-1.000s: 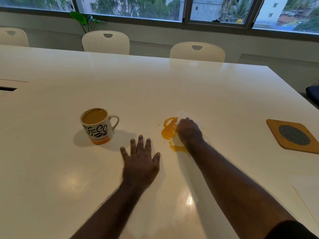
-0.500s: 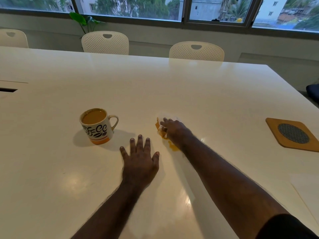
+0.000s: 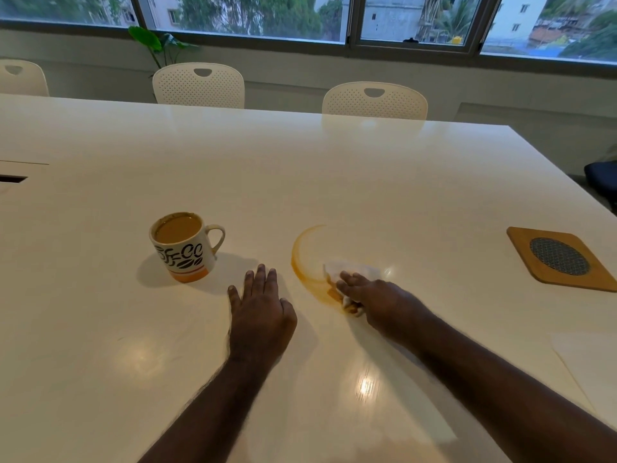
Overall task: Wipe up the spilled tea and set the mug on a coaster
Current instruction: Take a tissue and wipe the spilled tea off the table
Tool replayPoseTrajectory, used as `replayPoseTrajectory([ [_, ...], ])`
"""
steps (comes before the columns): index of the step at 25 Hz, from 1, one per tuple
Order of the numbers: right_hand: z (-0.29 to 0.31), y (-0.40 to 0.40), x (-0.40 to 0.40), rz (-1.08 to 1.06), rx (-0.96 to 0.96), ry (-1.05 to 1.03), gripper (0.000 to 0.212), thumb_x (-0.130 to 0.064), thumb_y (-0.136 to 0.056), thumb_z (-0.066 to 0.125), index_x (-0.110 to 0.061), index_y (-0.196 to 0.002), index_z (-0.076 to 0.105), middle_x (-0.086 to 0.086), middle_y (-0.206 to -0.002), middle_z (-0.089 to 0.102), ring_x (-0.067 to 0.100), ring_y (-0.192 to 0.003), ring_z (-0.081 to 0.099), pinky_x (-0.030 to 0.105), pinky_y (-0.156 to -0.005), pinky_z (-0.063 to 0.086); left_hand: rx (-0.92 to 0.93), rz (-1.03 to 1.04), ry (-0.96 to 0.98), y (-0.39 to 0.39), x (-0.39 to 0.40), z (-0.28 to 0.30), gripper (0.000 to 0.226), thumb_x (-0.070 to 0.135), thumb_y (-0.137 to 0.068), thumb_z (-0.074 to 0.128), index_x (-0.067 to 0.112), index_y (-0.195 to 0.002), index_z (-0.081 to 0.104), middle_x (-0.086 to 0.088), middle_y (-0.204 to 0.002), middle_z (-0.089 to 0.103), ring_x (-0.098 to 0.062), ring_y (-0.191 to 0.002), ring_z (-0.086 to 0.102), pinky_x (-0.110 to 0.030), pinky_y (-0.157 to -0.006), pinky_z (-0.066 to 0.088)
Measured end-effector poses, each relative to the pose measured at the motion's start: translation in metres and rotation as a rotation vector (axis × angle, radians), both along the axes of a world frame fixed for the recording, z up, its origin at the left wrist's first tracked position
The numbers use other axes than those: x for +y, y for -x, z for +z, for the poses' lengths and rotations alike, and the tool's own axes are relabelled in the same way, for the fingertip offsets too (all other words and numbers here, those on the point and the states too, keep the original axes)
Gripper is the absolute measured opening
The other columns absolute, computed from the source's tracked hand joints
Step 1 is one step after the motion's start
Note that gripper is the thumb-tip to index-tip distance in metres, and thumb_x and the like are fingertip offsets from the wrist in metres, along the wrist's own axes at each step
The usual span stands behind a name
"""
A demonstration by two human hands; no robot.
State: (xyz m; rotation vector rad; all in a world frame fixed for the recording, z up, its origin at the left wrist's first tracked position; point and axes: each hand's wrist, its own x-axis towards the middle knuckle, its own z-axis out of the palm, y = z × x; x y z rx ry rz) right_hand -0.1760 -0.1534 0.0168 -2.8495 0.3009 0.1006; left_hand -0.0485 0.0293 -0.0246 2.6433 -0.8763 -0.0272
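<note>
A white mug (image 3: 183, 248) with black lettering and an orange base, full of milky tea, stands on the white table (image 3: 300, 168) left of centre. To its right a thin orange arc of smeared tea (image 3: 298, 259) curves across the tabletop. My right hand (image 3: 374, 295) presses a crumpled white tissue (image 3: 354, 271), stained orange underneath, onto the lower right end of that arc. My left hand (image 3: 262, 312) lies flat on the table between mug and smear, fingers straight. A square wooden coaster (image 3: 564, 259) with a dark round mesh inset sits far right.
White perforated chairs (image 3: 199, 85) line the table's far edge under the windows, with a green plant (image 3: 157, 45) behind. A cable slot (image 3: 11, 178) opens in the tabletop at far left. A white sheet (image 3: 591, 359) lies at the right edge near me.
My right hand has swept the tissue through the puddle, left then back right and nearer me, spreading the tea into a thin curved smear. The left hand and mug have stayed put.
</note>
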Motion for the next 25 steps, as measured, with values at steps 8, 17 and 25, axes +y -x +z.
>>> replayPoseTrajectory([
  [8,-0.005,-0.001,-0.053,-0.488,-0.039,0.169,0.032,-0.017,-0.098,0.040,-0.012,-0.126,0.055,0.009,-0.132,0.057,0.023,-0.115,0.058,0.034,-0.094,0.047,-0.029,0.014,-0.042,0.004,-0.001,0.001,0.062,0.032,-0.092,0.028,0.016,-0.152,0.023,-0.005,-0.163,0.012,-0.021,-0.149,0.008,-0.052,-0.119,0.006],
  [17,-0.004,0.003,0.062,-0.127,-0.072,-0.033,0.057,-0.004,-0.095,0.037,-0.021,-0.149,0.026,0.000,-0.160,0.018,0.018,-0.146,0.018,0.036,-0.114,0.027,0.014,-0.020,0.006,0.000,0.002,0.003,0.060,0.032,-0.095,0.031,0.017,-0.152,0.024,-0.005,-0.162,0.014,-0.020,-0.149,0.008,-0.052,-0.119,0.007],
  [25,-0.010,0.037,-0.051,-0.583,-0.055,0.104,0.039,-0.012,-0.100,0.035,-0.006,-0.136,0.048,0.012,-0.143,0.048,0.024,-0.131,0.046,0.032,-0.106,0.037,0.017,0.003,0.010,0.002,0.001,0.006,0.062,0.030,-0.092,0.032,0.016,-0.152,0.024,-0.004,-0.163,0.012,-0.019,-0.149,0.007,-0.051,-0.120,0.004],
])
